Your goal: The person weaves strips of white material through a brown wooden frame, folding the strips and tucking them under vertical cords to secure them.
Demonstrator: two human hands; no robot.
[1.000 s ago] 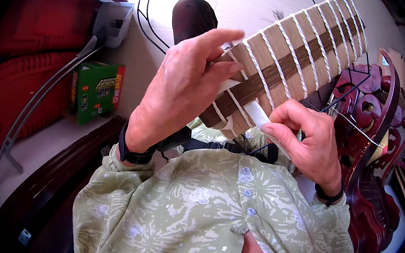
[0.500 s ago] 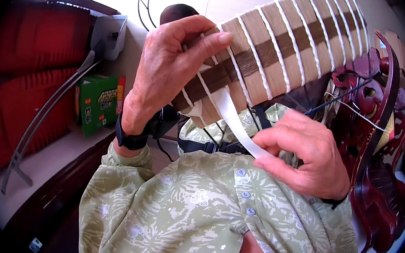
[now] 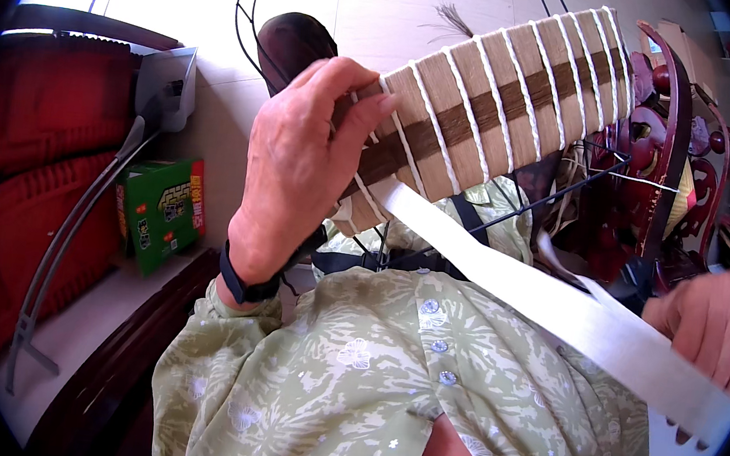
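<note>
A long brown panel [image 3: 518, 93] with a darker stripe along its middle slants up to the right in front of me, twisted white cords crossing it at intervals. My left hand [image 3: 308, 135] is closed on its near left end, thumb and fingers pinching at the upper edge. From under the cords near that hand, a flat white strip [image 3: 500, 281] runs out to the lower right. At the far right, my right hand [image 3: 707, 327], a little blurred, has its fingers curled on the strip. Part of the strip loops back beside that hand.
Thin black metal rods [image 3: 553, 193] stand beneath the panel. Dark red carved wooden furniture [image 3: 669, 169] is at the right. Red cushions [image 3: 41, 214], a green box [image 3: 160, 213] and a curved grey metal piece [image 3: 74, 235] are at the left.
My right hand has moved far to the right, drawing out a much longer length of the white strip. My left hand stays at the panel's end, and the panel appears slightly lower and farther left.
</note>
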